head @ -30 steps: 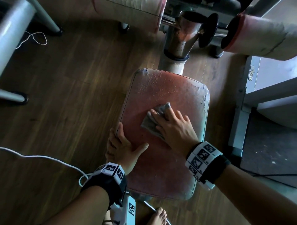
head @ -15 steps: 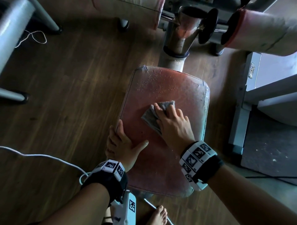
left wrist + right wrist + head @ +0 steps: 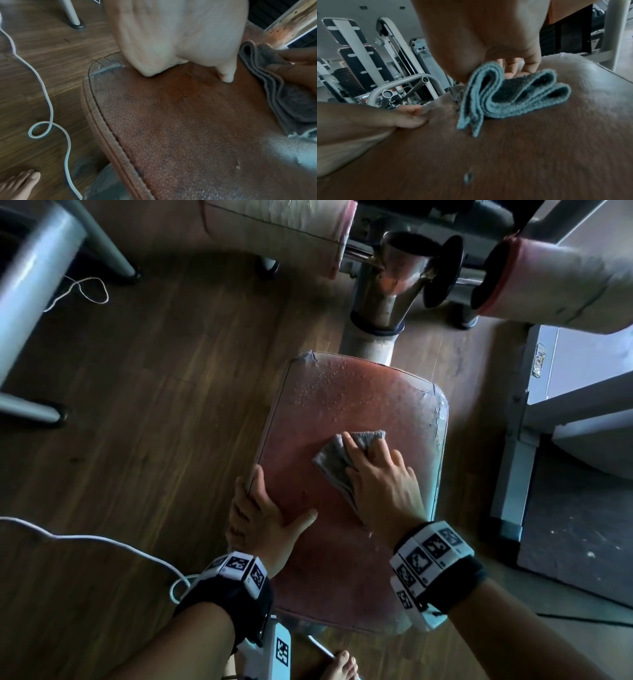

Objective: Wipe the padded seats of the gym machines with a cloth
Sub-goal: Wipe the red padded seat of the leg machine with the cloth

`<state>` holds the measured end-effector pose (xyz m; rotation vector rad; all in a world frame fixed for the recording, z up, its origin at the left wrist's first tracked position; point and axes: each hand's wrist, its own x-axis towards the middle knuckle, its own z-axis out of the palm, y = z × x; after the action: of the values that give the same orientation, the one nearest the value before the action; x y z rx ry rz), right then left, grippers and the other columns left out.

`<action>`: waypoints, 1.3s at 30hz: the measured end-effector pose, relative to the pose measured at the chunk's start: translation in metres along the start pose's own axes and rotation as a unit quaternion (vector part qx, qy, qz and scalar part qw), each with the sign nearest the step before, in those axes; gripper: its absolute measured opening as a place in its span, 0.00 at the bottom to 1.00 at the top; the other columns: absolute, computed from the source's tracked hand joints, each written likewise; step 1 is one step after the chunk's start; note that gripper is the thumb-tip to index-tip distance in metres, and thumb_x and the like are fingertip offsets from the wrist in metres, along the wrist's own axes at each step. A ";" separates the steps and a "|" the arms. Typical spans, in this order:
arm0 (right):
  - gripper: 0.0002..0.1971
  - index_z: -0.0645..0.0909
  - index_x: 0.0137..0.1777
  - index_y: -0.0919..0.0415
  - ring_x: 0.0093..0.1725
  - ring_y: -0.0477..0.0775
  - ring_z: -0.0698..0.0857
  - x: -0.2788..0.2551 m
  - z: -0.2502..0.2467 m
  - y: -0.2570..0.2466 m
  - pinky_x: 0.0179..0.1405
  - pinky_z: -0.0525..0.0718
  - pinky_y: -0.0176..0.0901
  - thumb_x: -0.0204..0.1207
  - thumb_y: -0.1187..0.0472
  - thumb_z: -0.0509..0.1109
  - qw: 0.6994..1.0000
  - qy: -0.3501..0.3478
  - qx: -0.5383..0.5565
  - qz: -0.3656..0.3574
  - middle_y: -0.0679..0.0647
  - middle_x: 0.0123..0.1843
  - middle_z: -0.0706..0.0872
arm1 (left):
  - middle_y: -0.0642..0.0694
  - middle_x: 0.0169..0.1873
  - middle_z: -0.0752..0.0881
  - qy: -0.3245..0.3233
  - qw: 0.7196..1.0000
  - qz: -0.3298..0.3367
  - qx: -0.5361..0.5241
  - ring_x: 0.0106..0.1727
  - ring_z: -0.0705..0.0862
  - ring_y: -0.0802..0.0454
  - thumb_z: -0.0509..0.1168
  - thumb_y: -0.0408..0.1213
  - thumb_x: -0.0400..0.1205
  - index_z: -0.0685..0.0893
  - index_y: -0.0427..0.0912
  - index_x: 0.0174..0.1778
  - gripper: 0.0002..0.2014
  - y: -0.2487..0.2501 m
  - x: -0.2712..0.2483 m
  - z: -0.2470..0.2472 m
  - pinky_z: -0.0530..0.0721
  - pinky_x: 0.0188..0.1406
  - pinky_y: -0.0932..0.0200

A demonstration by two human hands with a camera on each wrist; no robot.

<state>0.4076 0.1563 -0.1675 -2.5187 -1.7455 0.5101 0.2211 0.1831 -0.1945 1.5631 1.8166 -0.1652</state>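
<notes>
The worn red-brown padded seat (image 3: 342, 405) fills the middle of the head view, with water droplets near its far left corner. A folded grey cloth (image 3: 334, 460) lies on the pad. My right hand (image 3: 383, 484) presses flat on the cloth with straight fingers. In the right wrist view the cloth (image 3: 513, 97) looks blue-grey, in layered folds under the fingers. My left hand (image 3: 263, 508) grips the seat's left edge: fingers curl over the rim and the thumb lies on top. In the left wrist view the seat (image 3: 171, 121) has cracked piping, and the cloth (image 3: 274, 94) is at the right.
Two padded rollers (image 3: 274, 224) (image 3: 555, 282) and a chrome post (image 3: 387, 289) stand just beyond the seat. A grey machine frame (image 3: 513, 474) is close on the right. A white cable (image 3: 85, 539) loops on the wooden floor at the left. My bare foot (image 3: 339, 666) is below the seat.
My right hand has slid the cloth a little to the right across the pad. The left hand keeps its hold on the seat's edge.
</notes>
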 end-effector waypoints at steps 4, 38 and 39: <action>0.26 0.59 0.82 0.39 0.57 0.58 0.78 0.020 -0.004 0.001 0.45 0.81 0.54 0.84 0.46 0.56 1.000 0.007 -0.001 -0.001 0.51 0.67 0.71 | 0.46 0.84 0.41 -0.016 1.000 -0.001 -0.020 0.83 0.50 0.41 0.70 0.72 0.63 0.33 0.64 0.80 0.61 0.001 0.000 -0.001 0.53 0.79 0.36; 0.33 0.49 0.84 0.37 0.85 0.63 0.42 0.112 0.003 -0.018 0.82 0.48 0.68 0.81 0.33 0.51 0.980 -0.001 -0.095 -0.173 0.52 0.87 0.44 | 0.40 0.84 0.43 -0.022 0.999 0.024 0.010 0.83 0.52 0.39 0.67 0.72 0.67 0.38 0.56 0.84 0.58 0.003 -0.003 -0.007 0.57 0.78 0.39; 0.33 0.46 0.84 0.35 0.85 0.62 0.40 0.112 -0.003 -0.004 0.82 0.46 0.68 0.81 0.33 0.50 0.991 0.003 -0.074 -0.113 0.51 0.87 0.41 | 0.39 0.84 0.44 -0.023 0.999 0.024 0.014 0.83 0.52 0.39 0.66 0.72 0.67 0.38 0.56 0.83 0.58 0.001 -0.003 -0.006 0.58 0.78 0.38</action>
<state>0.4399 0.2605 -0.1916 -2.3627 -2.1050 0.3714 0.2199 0.1839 -0.1876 1.6085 1.7472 -0.2040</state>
